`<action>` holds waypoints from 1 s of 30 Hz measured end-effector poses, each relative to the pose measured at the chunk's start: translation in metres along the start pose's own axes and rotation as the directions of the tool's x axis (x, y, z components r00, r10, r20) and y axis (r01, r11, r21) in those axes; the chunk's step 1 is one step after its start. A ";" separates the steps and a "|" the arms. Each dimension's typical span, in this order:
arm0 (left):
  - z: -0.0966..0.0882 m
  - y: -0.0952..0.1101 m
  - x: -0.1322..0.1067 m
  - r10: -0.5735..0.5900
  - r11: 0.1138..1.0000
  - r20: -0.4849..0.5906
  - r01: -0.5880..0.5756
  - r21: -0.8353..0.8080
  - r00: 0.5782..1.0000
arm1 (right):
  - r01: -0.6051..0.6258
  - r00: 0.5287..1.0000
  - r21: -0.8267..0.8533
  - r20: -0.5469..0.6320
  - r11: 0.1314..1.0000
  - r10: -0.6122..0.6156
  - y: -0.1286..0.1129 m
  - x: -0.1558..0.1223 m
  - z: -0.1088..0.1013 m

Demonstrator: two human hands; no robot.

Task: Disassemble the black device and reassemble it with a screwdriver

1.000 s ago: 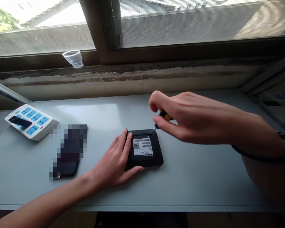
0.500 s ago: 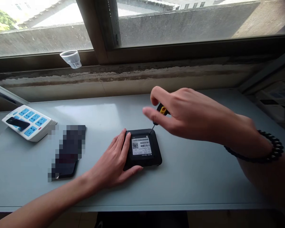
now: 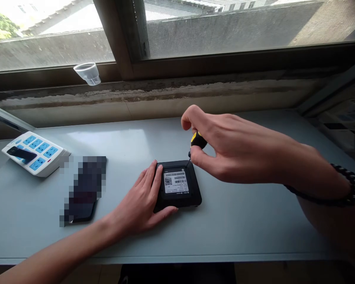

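A small black square device (image 3: pixel 179 186) lies face down on the pale table (image 3: pixel 239 221), its white label with a QR code facing up. My left hand (image 3: pixel 139 203) lies flat against the device's left edge, fingers stretched out and thumb along its front. My right hand (image 3: pixel 225 148) pinches a small screwdriver (image 3: pixel 197 141) with a black and yellow handle. The tool stands nearly upright, its tip at the device's far right corner.
A white power strip (image 3: pixel 35 153) with blue sockets sits at the far left. A dark phone (image 3: pixel 84 189) lies left of the device. A clear plastic cup (image 3: pixel 87 73) lies tipped on the window ledge. A beaded bracelet (image 3: pixel 347 185) circles my right wrist.
My right fingers opened off the screwdriver half a second ago and have closed on it again, lower down the shaft. The left hand and the device have stayed put.
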State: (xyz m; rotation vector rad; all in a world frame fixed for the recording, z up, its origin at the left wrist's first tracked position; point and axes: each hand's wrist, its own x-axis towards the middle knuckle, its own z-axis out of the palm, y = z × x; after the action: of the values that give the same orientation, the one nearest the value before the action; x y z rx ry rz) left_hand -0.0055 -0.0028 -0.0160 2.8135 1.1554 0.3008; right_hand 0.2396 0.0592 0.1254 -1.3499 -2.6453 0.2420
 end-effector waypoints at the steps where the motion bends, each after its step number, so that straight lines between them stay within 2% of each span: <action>1: 0.000 0.000 0.000 -0.002 1.000 0.000 0.002 -0.001 1.000 | -0.006 1.000 0.004 -0.006 1.000 0.006 0.000 0.001 0.000; 4: -0.001 0.000 -0.001 -0.007 1.000 0.006 0.007 -0.002 1.000 | -0.054 0.998 -0.007 0.015 0.999 0.054 -0.001 0.001 0.000; 8: -0.001 -0.001 -0.001 -0.004 1.000 0.004 0.004 -0.009 1.000 | 0.003 1.000 0.007 -0.005 1.000 -0.003 0.001 0.001 0.001; 13: -0.001 0.000 -0.001 0.001 1.000 -0.007 -0.001 -0.002 1.000 | -0.057 0.998 0.006 0.007 0.998 0.057 -0.001 0.001 0.000; 18: -0.001 0.000 -0.001 -0.004 1.000 -0.007 0.004 0.005 1.000 | -0.020 1.000 0.032 -0.011 0.999 0.021 -0.002 0.001 -0.001; 21: 0.000 0.000 -0.001 -0.005 1.000 -0.003 0.005 0.012 1.000 | -0.050 0.999 0.020 0.020 0.999 0.050 -0.002 0.000 -0.002; 23: 0.000 -0.001 -0.001 -0.002 1.000 0.000 0.002 0.007 1.000 | -0.023 0.999 0.004 0.023 1.000 0.022 -0.002 0.000 -0.003; 30: -0.002 0.000 0.000 0.002 1.000 -0.008 -0.002 0.028 1.000 | -0.040 0.996 -0.091 -0.085 0.995 0.032 0.004 0.002 0.005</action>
State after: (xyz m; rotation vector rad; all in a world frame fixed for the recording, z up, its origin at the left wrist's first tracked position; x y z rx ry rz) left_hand -0.0063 -0.0027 -0.0147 2.8399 1.1671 0.2987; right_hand 0.2402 0.0623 0.1195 -1.4036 -2.5945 0.0659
